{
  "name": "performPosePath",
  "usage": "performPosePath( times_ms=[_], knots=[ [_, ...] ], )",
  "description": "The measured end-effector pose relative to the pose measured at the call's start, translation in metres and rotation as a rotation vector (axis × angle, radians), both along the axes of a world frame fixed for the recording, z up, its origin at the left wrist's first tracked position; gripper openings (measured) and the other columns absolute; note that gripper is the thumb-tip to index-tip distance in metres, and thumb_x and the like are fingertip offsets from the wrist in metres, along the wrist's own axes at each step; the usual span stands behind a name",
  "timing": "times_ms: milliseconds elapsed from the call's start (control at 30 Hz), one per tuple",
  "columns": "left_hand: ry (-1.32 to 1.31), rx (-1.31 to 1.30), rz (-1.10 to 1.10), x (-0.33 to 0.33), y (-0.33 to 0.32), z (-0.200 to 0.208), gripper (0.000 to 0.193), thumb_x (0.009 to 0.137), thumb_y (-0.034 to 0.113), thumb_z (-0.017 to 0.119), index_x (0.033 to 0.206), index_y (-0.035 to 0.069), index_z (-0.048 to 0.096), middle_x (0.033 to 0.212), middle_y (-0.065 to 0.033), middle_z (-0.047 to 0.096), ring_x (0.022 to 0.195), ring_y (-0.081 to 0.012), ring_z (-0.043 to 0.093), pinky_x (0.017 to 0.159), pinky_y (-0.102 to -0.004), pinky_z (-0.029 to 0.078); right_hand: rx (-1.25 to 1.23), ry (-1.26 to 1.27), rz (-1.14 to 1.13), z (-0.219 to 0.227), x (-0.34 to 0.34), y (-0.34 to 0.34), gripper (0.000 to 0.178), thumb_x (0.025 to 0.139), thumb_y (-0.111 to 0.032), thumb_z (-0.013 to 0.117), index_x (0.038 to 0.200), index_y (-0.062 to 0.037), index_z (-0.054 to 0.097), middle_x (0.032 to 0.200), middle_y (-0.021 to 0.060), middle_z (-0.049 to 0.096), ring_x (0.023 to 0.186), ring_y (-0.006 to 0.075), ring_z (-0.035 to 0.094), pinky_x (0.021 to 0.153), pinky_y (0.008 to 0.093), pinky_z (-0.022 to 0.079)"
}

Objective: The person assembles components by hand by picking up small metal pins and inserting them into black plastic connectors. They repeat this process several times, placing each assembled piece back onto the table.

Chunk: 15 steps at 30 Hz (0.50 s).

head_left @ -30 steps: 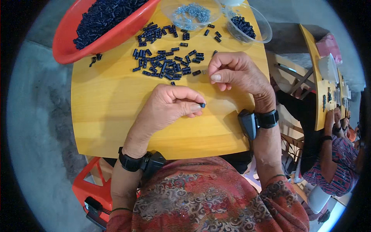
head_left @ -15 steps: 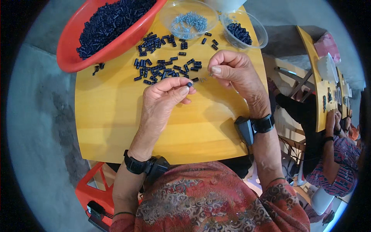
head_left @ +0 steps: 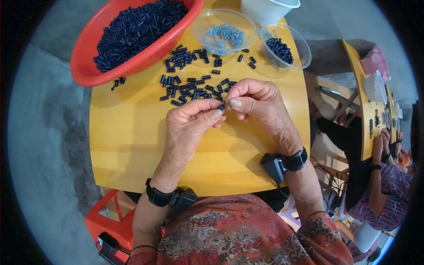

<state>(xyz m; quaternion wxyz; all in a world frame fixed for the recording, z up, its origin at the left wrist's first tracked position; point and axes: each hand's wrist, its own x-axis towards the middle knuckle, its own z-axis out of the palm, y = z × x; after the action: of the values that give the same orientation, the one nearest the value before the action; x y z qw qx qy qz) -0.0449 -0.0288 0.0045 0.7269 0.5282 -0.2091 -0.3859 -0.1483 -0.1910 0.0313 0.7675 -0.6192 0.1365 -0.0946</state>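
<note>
Between the thumb and forefinger of my left hand (head_left: 187, 126) is a small dark-blue plastic cylinder (head_left: 221, 107), one end toward the right. My right hand (head_left: 263, 108) pinches a tiny silvery piece (head_left: 228, 107), perhaps a spring, at that end of the cylinder. Whether the two touch is too small to tell. Just beyond my fingers lies a loose spread of similar dark cylinders (head_left: 191, 89), some showing side openings. A clear round bowl (head_left: 199, 37) farther back holds many tiny bluish-silver pieces (head_left: 225, 35).
At the far left a large red basin (head_left: 84, 66) holds a heap of dark cylinders. A clear bowl (head_left: 304, 55) with more cylinders and a white tub (head_left: 269, 11) stand at the back right of the yellow table (head_left: 128, 145). Another person (head_left: 384, 190) sits at a table to the right.
My right hand has moved left and down, bringing the silvery piece up to the cylinder in my left hand. The view has shifted slightly.
</note>
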Motion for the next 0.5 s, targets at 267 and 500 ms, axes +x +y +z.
performPosePath(
  times_ms=[267,500],
  knots=[
    [-0.031,0.047,-0.024,-0.0002,-0.0014,0.0022,0.018,0.087,0.002,0.067,0.104,-0.004,0.066,0.086,-0.0096,0.069,0.075,-0.0126,0.065,0.069,-0.0243,0.054,-0.036,-0.007,-0.035,-0.0036,0.0002,0.0007,0.012,0.088,-0.016,0.069,0.091,-0.0048,0.067,0.073,-0.0032,0.061,0.061,0.0042,0.052,0.053,0.0191,0.042],
    [-0.001,-0.024,-0.041,-0.0001,-0.0008,-0.0007,0.026,0.091,0.006,0.061,0.115,-0.004,0.061,0.094,-0.0102,0.068,0.079,-0.0143,0.067,0.070,-0.0248,0.055,-0.055,-0.013,-0.034,-0.0056,0.0023,0.0027,0.012,0.089,-0.017,0.069,0.092,-0.0047,0.068,0.072,-0.0037,0.061,0.060,0.0038,0.052,0.052,0.0186,0.041]
  ],
)
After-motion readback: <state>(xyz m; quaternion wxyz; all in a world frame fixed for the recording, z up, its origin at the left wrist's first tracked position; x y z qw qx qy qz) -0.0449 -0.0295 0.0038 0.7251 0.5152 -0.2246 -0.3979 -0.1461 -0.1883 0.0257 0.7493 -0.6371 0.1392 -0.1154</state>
